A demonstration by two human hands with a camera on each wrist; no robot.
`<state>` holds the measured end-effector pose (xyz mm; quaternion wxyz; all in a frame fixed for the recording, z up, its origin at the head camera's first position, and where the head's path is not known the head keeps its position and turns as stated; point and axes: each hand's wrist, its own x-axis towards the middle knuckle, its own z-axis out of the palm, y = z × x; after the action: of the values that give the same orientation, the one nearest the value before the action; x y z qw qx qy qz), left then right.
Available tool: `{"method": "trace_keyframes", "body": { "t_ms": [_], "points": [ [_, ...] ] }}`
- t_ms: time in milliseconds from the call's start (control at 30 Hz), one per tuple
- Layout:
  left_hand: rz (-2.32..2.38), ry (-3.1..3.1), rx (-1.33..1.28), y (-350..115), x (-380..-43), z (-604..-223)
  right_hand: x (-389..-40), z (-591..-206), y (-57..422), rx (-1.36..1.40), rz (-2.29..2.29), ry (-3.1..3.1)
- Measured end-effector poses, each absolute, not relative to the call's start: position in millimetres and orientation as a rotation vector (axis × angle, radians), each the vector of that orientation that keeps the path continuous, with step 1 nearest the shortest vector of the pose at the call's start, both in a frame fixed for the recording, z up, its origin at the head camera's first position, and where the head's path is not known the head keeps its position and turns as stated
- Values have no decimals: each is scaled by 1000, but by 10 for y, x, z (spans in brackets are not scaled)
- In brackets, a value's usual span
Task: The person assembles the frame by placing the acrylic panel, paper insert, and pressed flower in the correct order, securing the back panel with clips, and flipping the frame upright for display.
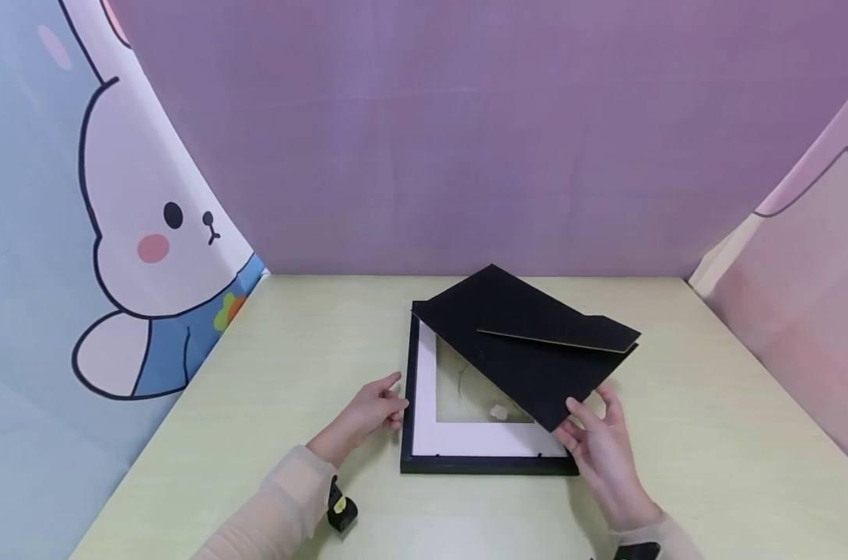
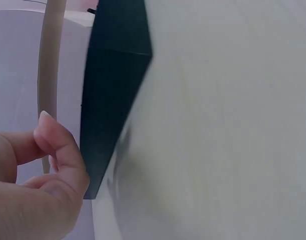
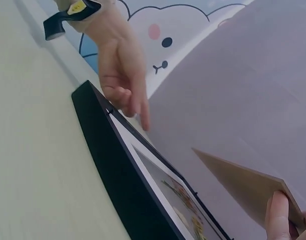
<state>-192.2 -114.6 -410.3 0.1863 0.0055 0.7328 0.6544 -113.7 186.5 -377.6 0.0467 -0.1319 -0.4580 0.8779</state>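
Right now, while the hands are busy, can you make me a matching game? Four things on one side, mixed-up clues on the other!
Things:
1. Black board
2. Frame
3. Left hand
4. Border

Clues:
A. By the frame's left side
B. White, inside the frame
C. Black, lying on the table
D. Tilted, held by the right hand

Pairs: 1-D, 2-C, 3-A, 4-B

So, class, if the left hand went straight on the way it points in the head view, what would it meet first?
Most likely the left side of the black frame; the left hand is close beside it, though whether they touch is unclear.
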Motion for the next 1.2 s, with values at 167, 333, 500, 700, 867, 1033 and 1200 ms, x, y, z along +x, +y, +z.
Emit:
{"method": "trace_keyframes", "body": {
  "t_ms": [167, 333, 500, 700, 867, 1033, 1200],
  "points": [
    [1859, 2056, 47, -1103, -1946, -4085, -1106, -3797, 1791, -378, 2699, -1394],
    [1902, 2019, 75, -1007, -1956, -4053, -1078, -3823, 1719, -335, 2702, -1416],
    [1972, 1959, 108, -893, -1946, -4004, -1044, -3835, 1653, -334, 2709, -1430],
    [2132, 1804, 135, -785, -1938, -3978, -1008, -3851, 1582, -307, 2730, -1416],
    [2216, 1716, 117, -759, -1923, -3984, -997, -3898, 1517, -290, 2737, -1397],
    [2216, 1698, 58, -768, -1914, -4015, -972, -3961, 1418, -287, 2738, -1430],
    [2186, 1718, 24, -789, -1915, -4048, -935, -4017, 1313, -245, 2746, -1480]
  ]
}}
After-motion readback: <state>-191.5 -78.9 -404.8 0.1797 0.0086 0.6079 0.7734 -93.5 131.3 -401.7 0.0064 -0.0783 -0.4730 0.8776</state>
